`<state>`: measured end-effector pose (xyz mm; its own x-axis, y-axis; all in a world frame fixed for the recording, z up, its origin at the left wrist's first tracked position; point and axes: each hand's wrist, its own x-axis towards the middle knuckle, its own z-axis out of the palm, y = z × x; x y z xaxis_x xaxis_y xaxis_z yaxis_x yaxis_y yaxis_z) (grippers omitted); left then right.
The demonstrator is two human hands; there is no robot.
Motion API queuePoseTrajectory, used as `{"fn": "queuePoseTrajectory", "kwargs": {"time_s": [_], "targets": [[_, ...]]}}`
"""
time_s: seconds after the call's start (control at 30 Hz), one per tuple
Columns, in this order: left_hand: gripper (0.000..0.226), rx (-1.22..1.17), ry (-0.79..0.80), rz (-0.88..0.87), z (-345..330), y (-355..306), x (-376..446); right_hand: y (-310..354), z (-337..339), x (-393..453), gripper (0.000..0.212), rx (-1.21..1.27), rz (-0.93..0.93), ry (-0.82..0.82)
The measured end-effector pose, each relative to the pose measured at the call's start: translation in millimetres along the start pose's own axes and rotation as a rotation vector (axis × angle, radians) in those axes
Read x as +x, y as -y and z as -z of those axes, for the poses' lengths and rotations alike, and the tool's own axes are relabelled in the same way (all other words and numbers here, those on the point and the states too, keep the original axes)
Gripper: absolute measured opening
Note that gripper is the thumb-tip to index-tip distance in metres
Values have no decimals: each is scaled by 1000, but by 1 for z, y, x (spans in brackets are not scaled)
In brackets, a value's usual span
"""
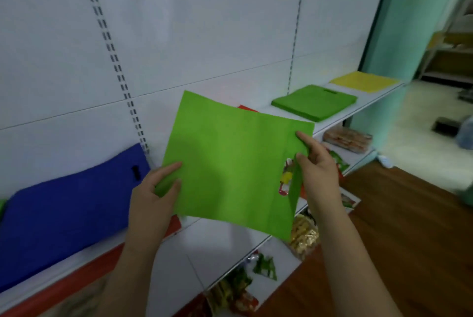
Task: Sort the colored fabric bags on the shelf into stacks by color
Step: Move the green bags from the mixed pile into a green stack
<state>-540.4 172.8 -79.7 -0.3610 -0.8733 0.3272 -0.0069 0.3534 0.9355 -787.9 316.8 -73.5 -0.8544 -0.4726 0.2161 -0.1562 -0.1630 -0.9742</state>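
I hold a flat green fabric bag up in front of the white shelf. My left hand pinches its lower left edge between thumb and fingers. My right hand pinches its right edge by the cut-out handle. On the shelf to the right lies a stack of green bags, and beyond it a yellow bag. A blue bag leans against the back panel at the left. Red fabric shows under the blue bag, and a red corner peeks behind the held bag.
Lower shelves carry snack packets and more packets. A slotted upright runs up the white back panel. A teal column stands at the shelf's right end. Wooden floor lies to the right.
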Motion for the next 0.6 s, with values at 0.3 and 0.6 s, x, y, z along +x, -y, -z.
{"fn": "queuePoseTrajectory", "kwargs": {"time_s": [0.3,0.6], "targets": [[44,115,34,-53,-178,0,29,-31,133,94,53,-146,26,-141],[49,126,36,-59,-334,18,127,-70,184,254,61,-184,7,-116]]}}
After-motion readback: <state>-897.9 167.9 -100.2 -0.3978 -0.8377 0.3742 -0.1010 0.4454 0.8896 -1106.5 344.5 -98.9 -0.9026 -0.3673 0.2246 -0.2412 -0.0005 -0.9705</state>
